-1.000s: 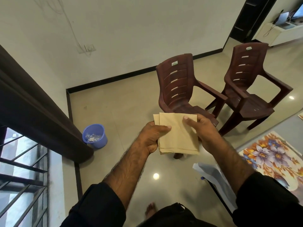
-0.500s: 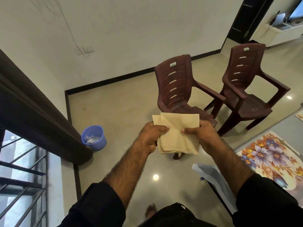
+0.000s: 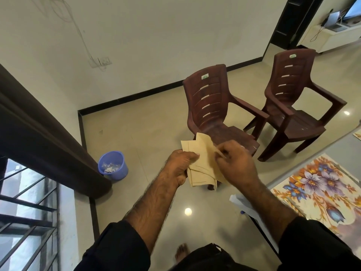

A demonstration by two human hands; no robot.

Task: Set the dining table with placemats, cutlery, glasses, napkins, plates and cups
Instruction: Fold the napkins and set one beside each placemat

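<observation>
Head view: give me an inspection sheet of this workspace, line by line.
Surface: table corner at right, grey top with a floral placemat.
Job's things: beige napkins, several fanned out and held in the air above the floor.
Clutter: white papers hanging over the table's near edge; blue bucket with scraps on the floor.
Grippers: left hand grips the napkins' left side; right hand pinches one napkin's edge with its fingers.
Cables: thin wire up the wall from a switch plate.
Surroundings: two brown plastic chairs, barred window, dark curtain.
</observation>
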